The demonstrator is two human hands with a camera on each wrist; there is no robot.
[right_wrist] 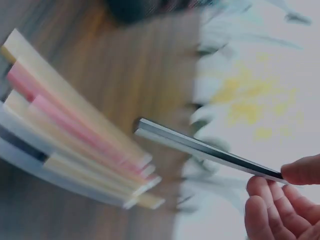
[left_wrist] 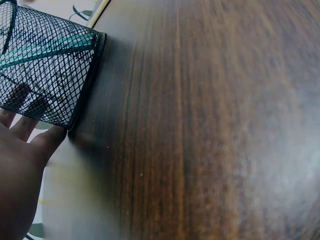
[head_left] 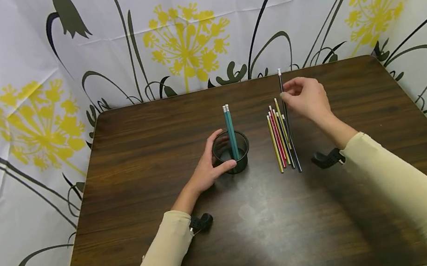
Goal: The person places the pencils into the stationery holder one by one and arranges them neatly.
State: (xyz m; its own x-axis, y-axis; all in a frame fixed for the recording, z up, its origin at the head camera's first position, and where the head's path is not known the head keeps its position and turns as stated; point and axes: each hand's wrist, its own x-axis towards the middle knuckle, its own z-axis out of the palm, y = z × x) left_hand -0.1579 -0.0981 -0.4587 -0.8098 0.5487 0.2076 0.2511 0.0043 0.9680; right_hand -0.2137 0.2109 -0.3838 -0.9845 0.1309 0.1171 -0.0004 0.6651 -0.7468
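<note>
A black wire-mesh pencil cup (head_left: 243, 158) stands upright on the table, with two teal pencils (head_left: 231, 132) inside. My left hand (head_left: 208, 169) grips the cup from its left side, thumb across the near side and fingers round the back. In the left wrist view, fingertips press against the mesh near the base. My right hand (head_left: 308, 97) pinches a dark pencil (right_wrist: 205, 148) between thumb and fingers, near one end in the right wrist view. To the left of that hand lies a bunch of yellow, red and dark pencils (head_left: 278, 141) side by side.
The dark wooden table (head_left: 150, 162) reaches back to a white hanging cloth (head_left: 106, 52) with yellow and grey plant prints. A small black wrist device (head_left: 326, 159) juts from the right sleeve, another (head_left: 201, 222) from the left.
</note>
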